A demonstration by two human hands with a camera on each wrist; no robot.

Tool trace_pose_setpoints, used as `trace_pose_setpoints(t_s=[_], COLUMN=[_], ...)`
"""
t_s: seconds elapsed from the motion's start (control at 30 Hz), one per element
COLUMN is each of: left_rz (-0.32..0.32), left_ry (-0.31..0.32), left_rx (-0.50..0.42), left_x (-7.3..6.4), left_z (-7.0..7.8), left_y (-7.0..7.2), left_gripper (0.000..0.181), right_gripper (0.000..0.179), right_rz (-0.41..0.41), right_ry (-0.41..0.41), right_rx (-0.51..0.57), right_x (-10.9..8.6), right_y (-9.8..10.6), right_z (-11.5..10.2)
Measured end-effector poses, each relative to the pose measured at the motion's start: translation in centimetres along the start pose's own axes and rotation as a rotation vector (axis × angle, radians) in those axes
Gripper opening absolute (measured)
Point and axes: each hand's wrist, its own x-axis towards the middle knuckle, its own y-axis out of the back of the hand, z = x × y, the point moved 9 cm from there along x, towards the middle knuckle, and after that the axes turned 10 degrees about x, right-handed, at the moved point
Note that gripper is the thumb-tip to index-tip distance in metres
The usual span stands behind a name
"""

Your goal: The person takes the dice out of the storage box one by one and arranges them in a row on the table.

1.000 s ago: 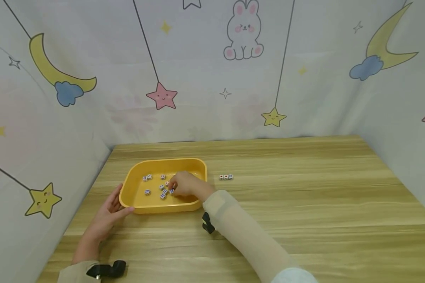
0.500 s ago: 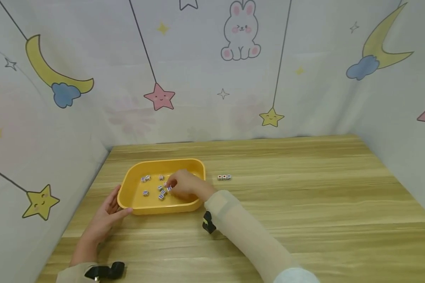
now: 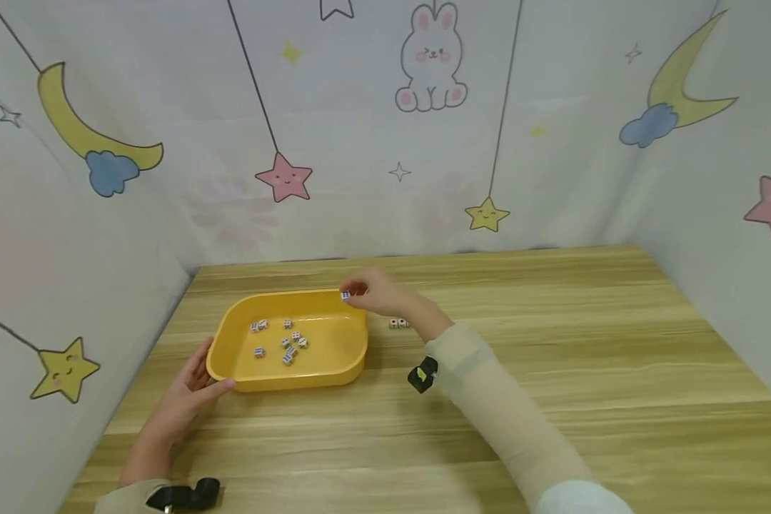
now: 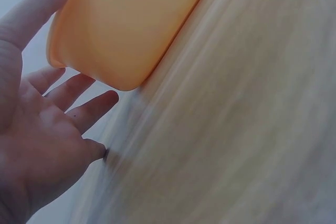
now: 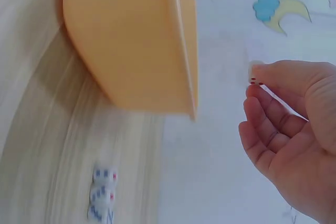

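Note:
A yellow tray (image 3: pixel 330 343) stands on the table with several white dice (image 3: pixel 290 350) scattered inside. My left hand (image 3: pixel 183 400) rests against its near-left corner, thumb at the rim and relaxed fingers along the outer side; the left wrist view shows the palm (image 4: pixel 47 140) free of anything. Above the tray's far-right rim, my right hand (image 3: pixel 385 294) pinches one die (image 3: pixel 345 295) between thumb and fingertip, with the other fingers loosely bent. Right of the tray lies a short row of dice (image 5: pixel 102 195), partly hidden by the right wrist in the head view.
The wood-patterned table (image 3: pixel 552 357) extends right of the tray. A printed cloth (image 3: pixel 334 214) with stars, moons and a rabbit hangs behind and at both sides. Black wrist devices sit on both arms, the right one (image 3: pixel 422 375) over the table.
My right hand has lifted a die out of the tray's middle and moved up and right, over the far-right rim. My left hand stays at the tray's corner.

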Motion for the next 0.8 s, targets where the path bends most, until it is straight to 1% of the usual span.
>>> trace_pose_setpoints(t_s=[0.1, 0.2, 0.3, 0.4, 0.53, 0.7, 0.8], left_rz=[-0.001, -0.004, -0.006, -0.009, -0.016, -0.025, -0.030], left_ry=[0.010, 0.021, 0.030, 0.033, 0.021, 0.019, 0.022], left_rx=[0.018, 0.035, 0.030, 0.015, -0.005, -0.010, -0.006], left_x=[0.0, 0.1, 0.1, 0.0, -0.2, -0.2, -0.2], left_z=[-0.1, -0.2, -0.3, -0.3, -0.1, 0.0, 0.0], left_y=[0.0, 0.0, 0.1, 0.2, 0.2, 0.1, -0.1], left_gripper=[0.088, 0.088, 0.088, 0.088, 0.088, 0.089, 0.089], right_gripper=[0.031, 0.030, 0.030, 0.030, 0.027, 0.022, 0.021], right_rz=[0.058, 0.105, 0.145, 0.174, 0.186, 0.160, 0.158], right_ry=[-0.022, -0.051, -0.084, -0.108, -0.120, -0.140, -0.176], right_rx=[0.012, 0.004, -0.006, -0.026, -0.068, -0.119, -0.109], right_x=[-1.4, -2.9, -4.3, -5.5, -6.5, -7.0, -7.2], right_y=[2.3, 4.2, 5.5, 6.4, 6.8, 6.0, 5.5], right_z=[1.5, 3.4, 5.1, 6.5, 7.7, 9.2, 10.1])
